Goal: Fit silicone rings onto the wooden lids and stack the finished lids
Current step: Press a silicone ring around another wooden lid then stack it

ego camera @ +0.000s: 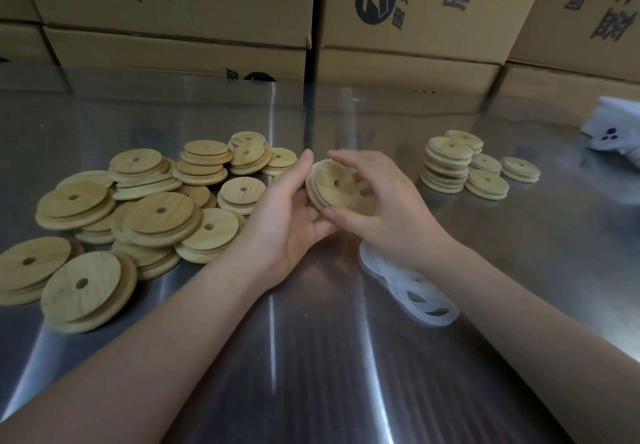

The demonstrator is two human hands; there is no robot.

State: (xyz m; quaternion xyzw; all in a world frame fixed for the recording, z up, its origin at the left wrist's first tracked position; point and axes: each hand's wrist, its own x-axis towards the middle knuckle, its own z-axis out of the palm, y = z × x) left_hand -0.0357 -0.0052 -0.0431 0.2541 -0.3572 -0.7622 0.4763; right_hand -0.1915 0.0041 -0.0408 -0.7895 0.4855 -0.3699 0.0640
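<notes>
Above the middle of the worktop [311, 357], a wooden lid [334, 183] is gripped by the left hand [291, 215] and right hand [384, 201].
A silicone ring [363, 184] is being stretched onto it; full seating seems needed next, then stacking.

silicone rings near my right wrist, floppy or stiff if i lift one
Probably floppy: the silicone rings are thin translucent bands lying in a loose overlapping heap. Likely very light, and unlikely to roll since they lie flat.

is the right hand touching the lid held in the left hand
Touching. Head view shows the right hand with its thumb against the lid while the left hand cups it.
</notes>
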